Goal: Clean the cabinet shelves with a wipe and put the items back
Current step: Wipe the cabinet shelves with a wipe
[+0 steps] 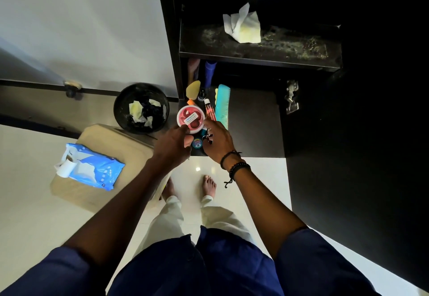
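White glossy floor (232, 179) is seen from 6 to 9 o'clock, with bare feet on it near centre. A dark open cabinet (348, 133) fills 12 to 4 o'clock. A pale door panel (81, 28) is seen at 10 to 11 o'clock.

The upper shelf (290, 47), at 1 o'clock, is marked with dusty yellowish smears. The lower shelf (253, 121), just right of centre, is dark, and items are crowded at its left end.

A beige stool (104, 138) is placed at 9 o'clock. A black bin (120, 100) at 10 o'clock, beside the cabinet, is loaded with crumpled used wipes. A blue wipe pack (92, 168) is laid on the stool, flap open.

A crumpled white wipe (242, 25) is left on the upper shelf, in nobody's grasp.

On the lower shelf a teal comb (222, 103) is laid flat, with an orange tube (210, 112) just beside it at its 9 o'clock. A blue bottle (210, 73) is stood behind them.

A round red-lidded jar (190, 115) is pinched at its near rim by the left hand (173, 143). The right hand (219, 141) is curled against the jar's 3 o'clock edge; whether anything is gripped cannot be told. A small round tin (197, 143) is seen between the hands.
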### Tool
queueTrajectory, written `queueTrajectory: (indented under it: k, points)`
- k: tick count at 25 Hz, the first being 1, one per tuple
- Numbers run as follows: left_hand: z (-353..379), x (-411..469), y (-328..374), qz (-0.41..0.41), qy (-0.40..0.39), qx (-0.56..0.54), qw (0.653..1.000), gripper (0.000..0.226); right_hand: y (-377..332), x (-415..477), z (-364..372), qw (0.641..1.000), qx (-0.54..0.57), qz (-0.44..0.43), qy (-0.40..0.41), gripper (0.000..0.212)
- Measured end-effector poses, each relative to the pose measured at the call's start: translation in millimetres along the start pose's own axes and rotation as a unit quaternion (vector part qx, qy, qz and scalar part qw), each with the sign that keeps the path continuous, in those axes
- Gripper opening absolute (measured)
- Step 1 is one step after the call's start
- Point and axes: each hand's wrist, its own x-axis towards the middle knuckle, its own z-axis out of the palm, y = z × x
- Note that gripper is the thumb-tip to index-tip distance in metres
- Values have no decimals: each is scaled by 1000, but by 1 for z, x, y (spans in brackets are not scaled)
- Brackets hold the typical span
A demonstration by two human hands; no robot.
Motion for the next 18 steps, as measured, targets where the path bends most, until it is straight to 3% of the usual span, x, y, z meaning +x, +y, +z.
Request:
queueTrajectory:
  k: [4,9,14,18]
  points:
    - [5,0,2,16,-1,31,999,33,3,-1,12,999,-3,-15,-34,53]
    - [-14,-2,18,49,1,12,999,40,3,-8,2,998,6,-33,-62,56]
    - [-20,12,48,64,78,-67,993,47,9,-10,-42,996,69,6,61,41]
    - [1,35,37,-15,68,66,995,92,47,19,-86,962,116,137,206,43]
